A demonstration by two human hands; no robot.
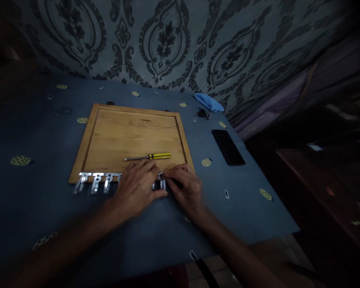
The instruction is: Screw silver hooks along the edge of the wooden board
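A wooden board [132, 136] with a raised frame lies on a blue-covered table [33, 192]. Along its near edge runs a metal hook rail [96, 181] with several hooks pointing toward me. My left hand [138, 186] lies curled over the rail's middle, hiding that part. My right hand [183, 186] is closed at the rail's right end, fingertips pinched beside a small metal piece [161, 181]. A yellow-handled screwdriver [150, 157] rests on the board just beyond both hands.
A black phone [228, 147] lies to the right of the board. A blue cloth [208, 102] and a small dark object [203, 114] sit at the back right by the patterned wall. The table's edge falls away at the right, with dark furniture beyond.
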